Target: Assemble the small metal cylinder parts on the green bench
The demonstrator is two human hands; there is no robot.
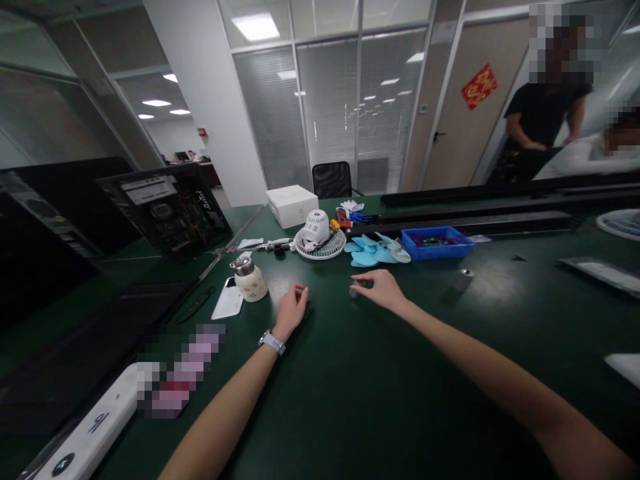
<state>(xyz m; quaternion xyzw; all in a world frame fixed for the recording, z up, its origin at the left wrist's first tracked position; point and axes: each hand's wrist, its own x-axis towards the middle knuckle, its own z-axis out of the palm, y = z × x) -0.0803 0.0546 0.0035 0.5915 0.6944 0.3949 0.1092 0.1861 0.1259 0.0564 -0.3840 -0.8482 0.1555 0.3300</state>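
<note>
My right hand (381,288) pinches a small grey metal cylinder (354,291) between thumb and fingers, low over the green table (340,400). To its left, my left hand (292,308), with a watch (273,342) on the wrist, has its fingers curled towards the thumb. Whatever may be between them is too small to make out. Another small metal cylinder (464,280) stands on the table to the right. Beyond the hands lie light-blue fan blades (375,250) and a white fan part (317,230) on a round grille (335,248).
A cream bottle (251,283) and a white phone (227,300) are left of my left hand. A blue tray (435,252) holds small parts. Behind are a white box (293,205) and long black bars (480,220). An opened computer screen (170,210) stands left; two people are at right.
</note>
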